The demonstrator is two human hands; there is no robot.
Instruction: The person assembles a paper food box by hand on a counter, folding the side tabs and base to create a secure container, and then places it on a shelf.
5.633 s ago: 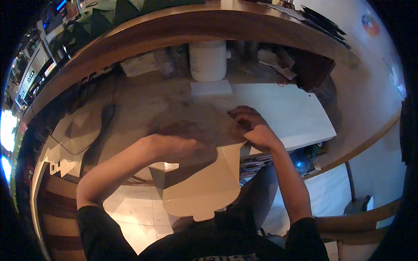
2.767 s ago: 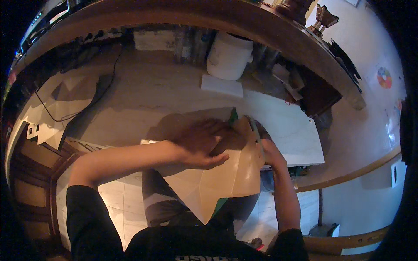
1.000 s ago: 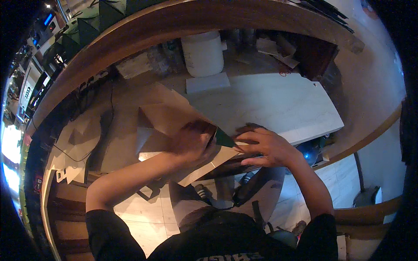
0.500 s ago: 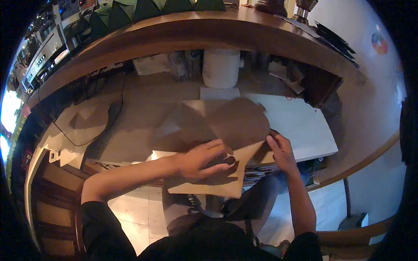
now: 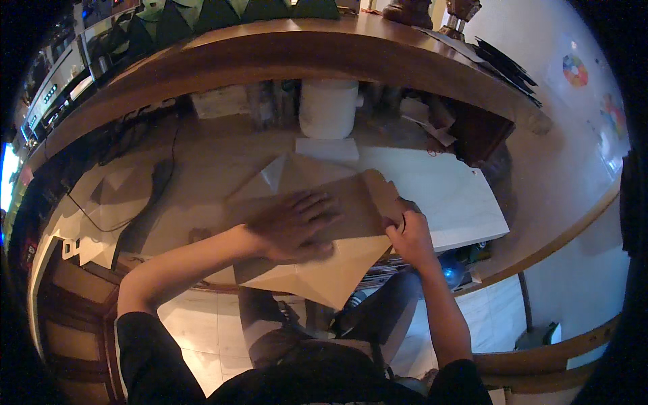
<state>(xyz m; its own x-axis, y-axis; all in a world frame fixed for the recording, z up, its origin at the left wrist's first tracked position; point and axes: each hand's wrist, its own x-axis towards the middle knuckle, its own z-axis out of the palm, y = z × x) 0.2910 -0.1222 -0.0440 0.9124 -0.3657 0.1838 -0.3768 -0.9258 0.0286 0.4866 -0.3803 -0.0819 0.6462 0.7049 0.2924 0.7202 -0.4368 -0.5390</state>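
Observation:
A large brown sheet of paper or thin card [image 5: 297, 277] with crease lines lies on the desk, its near corner hanging over the front edge. My left hand [image 5: 293, 226] rests on its middle, palm down with fingers stretched out. At the sheet's right edge, my right hand [image 5: 410, 236] pinches it between thumb and fingers. Just above that hand, a narrow flap [image 5: 382, 194] of the sheet stands up with an uneven edge. Shadow covers the sheet's far part, where a pale triangular facet [image 5: 273, 172] shows.
A white board [image 5: 452, 196] lies right of the sheet. Behind stand a small white block [image 5: 326, 149] and a white cylindrical container [image 5: 329, 108], beneath a curved wooden shelf [image 5: 290, 50]. At the left are a creased pale piece [image 5: 111, 196] and a dark cable [image 5: 173, 145]. Green pyramid shapes [image 5: 216, 17] line the shelf.
My left hand has moved up the sheet and flattened. The sheet's raised right side has come down, leaving a narrow flap, while my right hand keeps its edge. The whole view has shifted slightly.

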